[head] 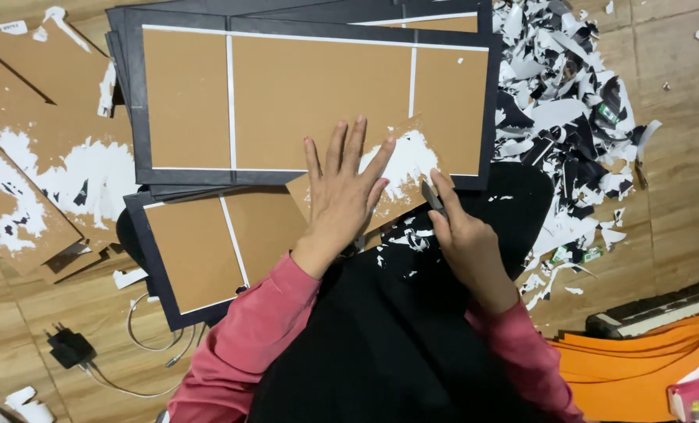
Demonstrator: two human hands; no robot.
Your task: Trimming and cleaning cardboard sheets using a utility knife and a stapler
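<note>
Left hand [342,188] flat on cardboard piece [396,176]; right hand [463,235] grips blade [433,197].

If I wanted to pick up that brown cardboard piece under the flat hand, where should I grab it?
Probably by the lower-left edge of the brown cardboard piece, coming from the side. It lies flat, pinned by the left hand, while the right hand works a small tool at its right edge.

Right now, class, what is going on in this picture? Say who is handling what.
A person in pink sleeves works over a floor strewn with card. The left hand lies flat, fingers spread, on a brown cardboard piece smeared with white. The right hand holds a small blade against that piece's edge. Black-bordered cardboard panels lie stacked underneath, and a heap of paper scraps sits to the right.
</note>
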